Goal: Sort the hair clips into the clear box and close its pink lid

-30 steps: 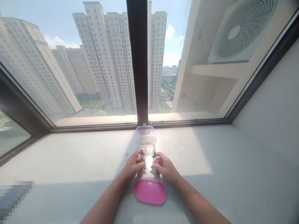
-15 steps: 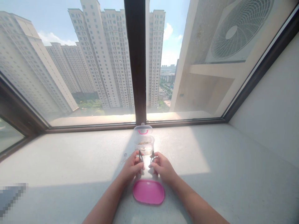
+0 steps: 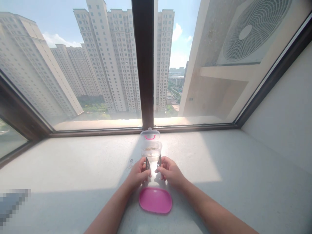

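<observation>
My left hand [image 3: 137, 175] pinches a dark hair clip [image 3: 147, 163] that points up and away from me. A second dark hair clip [image 3: 159, 161] is pinched the same way in my right hand [image 3: 171, 173]. Both clips stand side by side just in front of a small clear plastic box [image 3: 151, 150] with some small items inside. The box's clear lid with a pink clasp [image 3: 150, 135] is flipped open behind it. A pink oval lid [image 3: 155, 200] lies flat on the sill below my hands.
The white stone windowsill [image 3: 219, 182] stretches left and right. Behind the box rises the dark window frame post [image 3: 143, 65]. A small clear ring-like bit [image 3: 131, 161] lies left of my left hand. A white wall [image 3: 287, 107] closes the right side.
Both hands keep their hold on the clips and stay almost still. The view shifts slightly, nothing else moves.
</observation>
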Demonstrator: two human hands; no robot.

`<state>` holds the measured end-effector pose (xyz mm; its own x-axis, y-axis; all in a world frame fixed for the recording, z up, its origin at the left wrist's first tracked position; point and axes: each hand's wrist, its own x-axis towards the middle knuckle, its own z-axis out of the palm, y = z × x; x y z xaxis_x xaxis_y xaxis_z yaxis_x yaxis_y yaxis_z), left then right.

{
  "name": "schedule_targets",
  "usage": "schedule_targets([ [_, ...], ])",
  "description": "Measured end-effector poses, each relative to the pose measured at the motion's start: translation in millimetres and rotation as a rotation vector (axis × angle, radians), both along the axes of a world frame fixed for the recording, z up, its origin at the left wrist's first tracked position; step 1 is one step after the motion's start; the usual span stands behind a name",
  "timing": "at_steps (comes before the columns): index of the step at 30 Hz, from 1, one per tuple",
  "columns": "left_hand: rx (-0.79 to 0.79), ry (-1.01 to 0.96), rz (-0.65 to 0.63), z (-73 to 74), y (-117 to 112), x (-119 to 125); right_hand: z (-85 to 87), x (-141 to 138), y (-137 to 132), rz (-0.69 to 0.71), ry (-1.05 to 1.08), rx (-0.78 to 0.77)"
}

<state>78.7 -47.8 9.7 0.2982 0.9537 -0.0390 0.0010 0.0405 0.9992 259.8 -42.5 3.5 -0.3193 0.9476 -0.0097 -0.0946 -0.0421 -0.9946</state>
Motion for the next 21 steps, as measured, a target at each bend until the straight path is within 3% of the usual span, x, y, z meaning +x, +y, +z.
schedule_targets([
  [6, 0.015, 0.028, -0.034, 1.5, 2.9, -1.6, 0.9, 1.4, -8.3, 0.054, -0.044, 0.022],
  [21, 0.039, 0.054, -0.063, -0.9, 4.2, -3.4, 0.6, 6.7, -3.9, -0.003, -0.146, 0.017],
])
